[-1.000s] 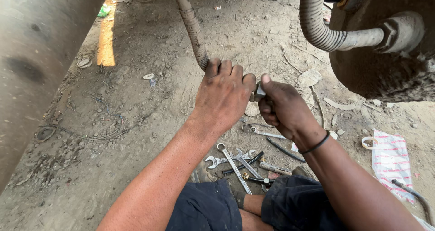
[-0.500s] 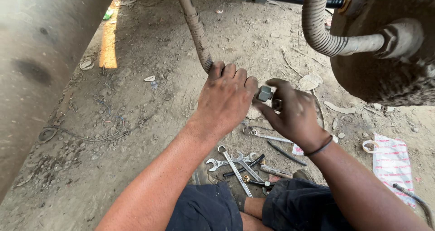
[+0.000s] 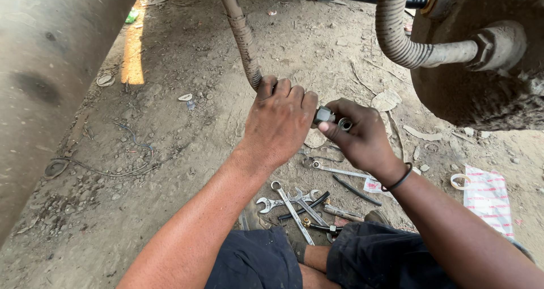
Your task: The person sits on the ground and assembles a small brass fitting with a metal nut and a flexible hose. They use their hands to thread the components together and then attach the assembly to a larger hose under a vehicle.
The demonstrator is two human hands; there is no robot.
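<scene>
Clamping my left hand around the stiff, dusty hose, my right hand pinches its small, hard metal fitting, probably slippery, best taken by its flats.

Both forearms reach forward. The left hand is curled shut, knuckles up; the right hand pinches with thumb and fingertips, just beside it.

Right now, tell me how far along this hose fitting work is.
Done, by the look of it: the dusty hose hangs with its lower end free, and spanners lie out on the dirt. In hand: the left hand grips the hose end while the right hand holds a metal fitting and a small ring against it. Left: whether the fitting is tight cannot be seen.
</scene>
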